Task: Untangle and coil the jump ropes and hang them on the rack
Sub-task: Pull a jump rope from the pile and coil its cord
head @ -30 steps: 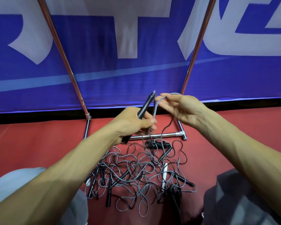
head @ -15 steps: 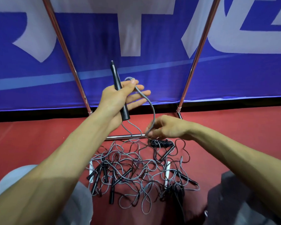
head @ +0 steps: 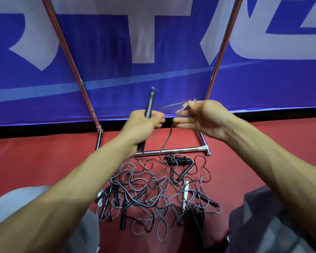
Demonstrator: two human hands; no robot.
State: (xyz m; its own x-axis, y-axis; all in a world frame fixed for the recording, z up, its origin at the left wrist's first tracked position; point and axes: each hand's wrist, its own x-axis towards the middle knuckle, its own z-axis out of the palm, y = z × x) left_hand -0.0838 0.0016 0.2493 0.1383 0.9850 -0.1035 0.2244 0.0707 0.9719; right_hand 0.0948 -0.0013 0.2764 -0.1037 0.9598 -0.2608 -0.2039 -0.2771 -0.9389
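A blue banner (head: 117, 88) backs the red floor (head: 35, 161), where a chrome rack (head: 171, 151) stands, its base bar just behind a tangled pile of jump ropes (head: 153, 194). Above the pile, the left hand (head: 142, 125) grips a black handle (head: 150, 105) upright. The right hand (head: 204, 117) pinches a loop of grey cord (head: 173, 105) that trails down toward the tangle.

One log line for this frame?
left hand: grips black handle | right hand: pinches grey rope | rope pile: tangled on floor
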